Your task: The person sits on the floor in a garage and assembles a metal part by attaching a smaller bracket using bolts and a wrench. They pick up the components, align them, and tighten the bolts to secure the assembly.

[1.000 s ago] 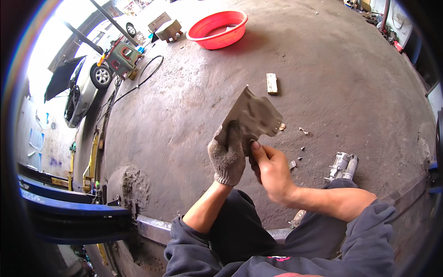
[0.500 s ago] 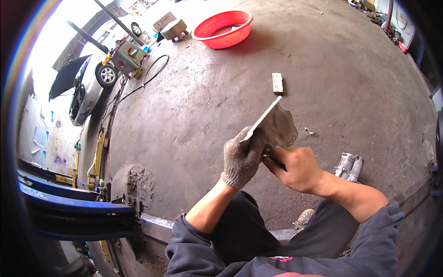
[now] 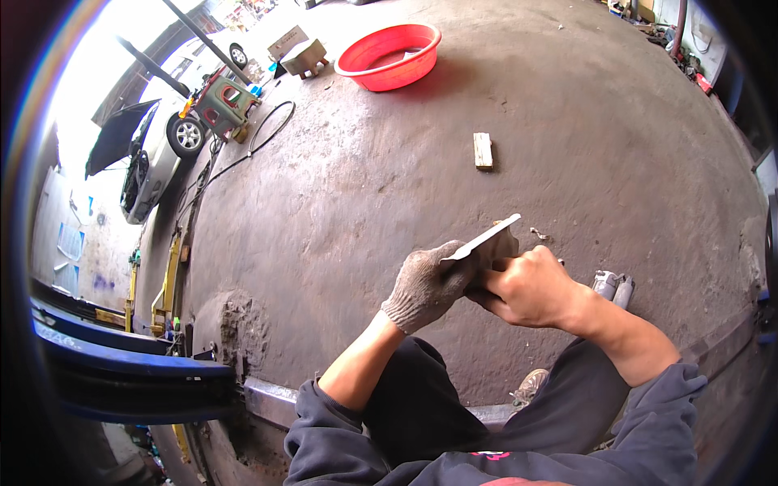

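Note:
My left hand (image 3: pixel 424 283), in a dirty grey knit glove, grips a thin bent metal plate (image 3: pixel 489 234) above the floor in front of my knees. The plate is seen nearly edge-on, its pale rim slanting up to the right. My bare right hand (image 3: pixel 535 290) is closed against the plate's near right side, its fingers pinched together. Whatever those fingertips hold, if anything besides the plate, is hidden behind the knuckles. Beyond the plate a pale wooden block (image 3: pixel 483 151) lies on the floor.
Right of my right hand lies a grey cylindrical metal part (image 3: pixel 605 283). A red tub (image 3: pixel 405 78) stands at the far side. Far left are a green stool (image 3: pixel 226 105), a black hose (image 3: pixel 285 123) and a car with its hood raised (image 3: pixel 144 174). A blue lift arm (image 3: pixel 154 364) juts in at left.
The plate has been tilted and lowered, so it now shows more edge-on and lies flatter. Both hands have turned with it, the left wrist swinging slightly outward, the right hand staying against the plate.

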Motion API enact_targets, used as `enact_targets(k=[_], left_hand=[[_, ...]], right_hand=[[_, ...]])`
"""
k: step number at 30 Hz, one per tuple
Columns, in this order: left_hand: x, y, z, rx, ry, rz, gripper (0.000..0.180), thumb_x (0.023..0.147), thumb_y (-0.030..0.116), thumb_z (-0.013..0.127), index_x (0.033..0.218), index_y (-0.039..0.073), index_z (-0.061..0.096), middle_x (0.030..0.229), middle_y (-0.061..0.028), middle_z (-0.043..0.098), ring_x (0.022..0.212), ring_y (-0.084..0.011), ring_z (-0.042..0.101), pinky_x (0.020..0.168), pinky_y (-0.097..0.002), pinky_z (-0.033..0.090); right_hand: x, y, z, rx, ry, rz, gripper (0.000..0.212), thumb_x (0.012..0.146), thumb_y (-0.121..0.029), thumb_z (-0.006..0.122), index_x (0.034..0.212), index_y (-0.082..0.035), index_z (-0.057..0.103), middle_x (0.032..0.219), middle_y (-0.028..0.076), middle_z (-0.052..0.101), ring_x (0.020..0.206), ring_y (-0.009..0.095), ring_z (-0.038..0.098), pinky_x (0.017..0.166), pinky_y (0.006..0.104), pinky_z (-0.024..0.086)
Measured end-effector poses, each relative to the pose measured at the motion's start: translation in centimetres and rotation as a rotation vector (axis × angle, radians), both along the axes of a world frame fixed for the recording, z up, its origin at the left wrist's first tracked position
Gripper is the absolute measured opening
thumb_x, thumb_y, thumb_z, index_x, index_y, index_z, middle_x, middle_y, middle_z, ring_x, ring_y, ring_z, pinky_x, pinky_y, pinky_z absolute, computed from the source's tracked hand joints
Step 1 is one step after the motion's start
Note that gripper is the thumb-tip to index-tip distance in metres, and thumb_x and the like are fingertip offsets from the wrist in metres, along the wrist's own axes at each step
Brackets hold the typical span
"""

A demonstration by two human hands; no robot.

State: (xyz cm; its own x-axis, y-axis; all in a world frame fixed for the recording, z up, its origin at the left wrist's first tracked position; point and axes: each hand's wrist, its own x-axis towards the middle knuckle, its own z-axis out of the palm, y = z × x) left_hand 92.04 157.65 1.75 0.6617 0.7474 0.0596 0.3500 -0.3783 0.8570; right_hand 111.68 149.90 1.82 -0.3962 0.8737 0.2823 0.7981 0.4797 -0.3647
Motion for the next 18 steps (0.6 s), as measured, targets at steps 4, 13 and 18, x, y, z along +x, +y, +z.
enact_targets(k=[4,13,18], left_hand=[[0.0,0.5,-0.3,-0.040,-0.074,0.013,0.014,0.096,0.016,0.062,0.101,0.003,0.064,0.069,-0.0140,0.063,0.062,-0.0238,0.065,0.061,-0.0360,0.052],[0.1,0.2,-0.1,-0.106,-0.045,0.055,0.019,0.099,0.018,0.059,0.097,0.000,0.065,0.070,-0.0133,0.065,0.064,-0.0171,0.066,0.061,-0.0339,0.053],[0.3,0.0,-1.1,-0.115,-0.140,0.246,0.023,0.100,0.018,0.058,0.106,-0.002,0.068,0.067,-0.0113,0.065,0.060,-0.0156,0.065,0.056,-0.0313,0.052]], right_hand=[[-0.1,0.4,-0.6,0.001,0.081,-0.030,0.024,0.089,-0.031,0.068,0.079,-0.010,0.071,0.062,0.015,0.066,0.059,0.035,0.069,0.054,0.0458,0.055],[-0.5,0.8,-1.2,-0.066,0.225,-0.035,0.026,0.089,-0.032,0.069,0.080,-0.007,0.072,0.064,0.018,0.067,0.061,0.038,0.068,0.059,0.0474,0.055],[-1.3,0.9,-1.5,-0.172,0.340,-0.157,0.031,0.090,-0.032,0.069,0.080,-0.002,0.070,0.066,0.022,0.066,0.065,0.042,0.068,0.061,0.0494,0.054]])
